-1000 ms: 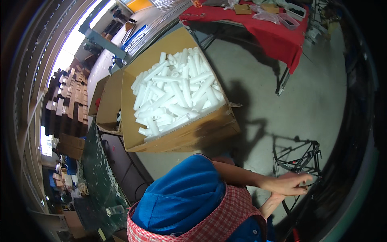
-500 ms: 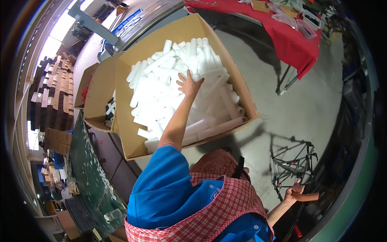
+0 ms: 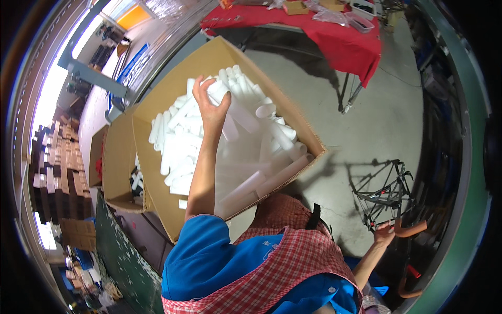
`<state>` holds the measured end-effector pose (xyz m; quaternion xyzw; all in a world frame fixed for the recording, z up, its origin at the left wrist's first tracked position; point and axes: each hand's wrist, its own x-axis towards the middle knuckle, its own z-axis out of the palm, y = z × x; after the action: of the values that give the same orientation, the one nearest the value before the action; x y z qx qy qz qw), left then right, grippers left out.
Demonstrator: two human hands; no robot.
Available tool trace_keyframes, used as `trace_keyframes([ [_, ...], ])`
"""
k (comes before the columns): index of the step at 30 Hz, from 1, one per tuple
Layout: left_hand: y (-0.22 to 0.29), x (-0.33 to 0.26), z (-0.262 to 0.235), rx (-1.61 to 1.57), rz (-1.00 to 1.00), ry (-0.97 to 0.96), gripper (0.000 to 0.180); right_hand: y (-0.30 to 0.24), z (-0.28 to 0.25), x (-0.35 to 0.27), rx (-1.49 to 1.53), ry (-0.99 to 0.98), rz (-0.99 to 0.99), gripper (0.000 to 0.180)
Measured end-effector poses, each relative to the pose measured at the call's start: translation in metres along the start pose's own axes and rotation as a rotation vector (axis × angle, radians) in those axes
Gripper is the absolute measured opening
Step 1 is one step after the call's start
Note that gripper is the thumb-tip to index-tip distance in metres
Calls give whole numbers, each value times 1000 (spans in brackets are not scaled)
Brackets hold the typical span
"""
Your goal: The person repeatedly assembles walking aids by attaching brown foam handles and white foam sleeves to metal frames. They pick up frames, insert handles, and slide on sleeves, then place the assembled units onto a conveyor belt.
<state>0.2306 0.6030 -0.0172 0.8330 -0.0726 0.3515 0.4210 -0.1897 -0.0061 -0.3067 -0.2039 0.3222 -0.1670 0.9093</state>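
My left hand (image 3: pixel 212 104) is over a big cardboard box (image 3: pixel 293 115) filled with white foam tubes (image 3: pixel 180 128). Its fingers and thumb curl round the end of a white foam tube (image 3: pixel 218 90) near the top of the heap; further tubes lie loosely against it. Off to the right, my right hand (image 3: pixel 384 234) closes on a bicycle handlebar with brown wrapped drops (image 3: pixel 410 228). A dark bicycle frame (image 3: pixel 387 196) stands just beyond that hand, its outline mixed with its shadow on the floor.
Red cloth covers a table (image 3: pixel 345 47) with boxes and plastic trays at the far right. A smaller carton (image 3: pixel 120 172) adjoins the big box. A worn green table (image 3: pixel 123 251) is at lower left, stacked wooden bundles (image 3: pixel 60 172) behind it. A green post (image 3: pixel 473 209) edges the right.
My left hand has gone from spread over the tubes to curled round one, lifting it somewhat. The view has shifted. My right hand stays by the handlebar, more of which now shows.
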Motion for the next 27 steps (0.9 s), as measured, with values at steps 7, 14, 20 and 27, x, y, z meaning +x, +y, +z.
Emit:
trace_keyframes([
  [7, 195, -79, 106, -627, 295, -827, 67, 77, 324, -127, -758, -303, -321, 56],
  [14, 317, -276, 153, -953, -197, -1616, 49, 12, 280, -218, -1323, 171, -712, 63],
  [20, 386, -381, 130, -938, -148, -2247, 45, 8, 173, -348, -959, 590, -653, 45],
  [27, 506, -479, 115, -1173, 682, -2288, 50, 6, 96, -442, -542, 856, -791, 71],
])
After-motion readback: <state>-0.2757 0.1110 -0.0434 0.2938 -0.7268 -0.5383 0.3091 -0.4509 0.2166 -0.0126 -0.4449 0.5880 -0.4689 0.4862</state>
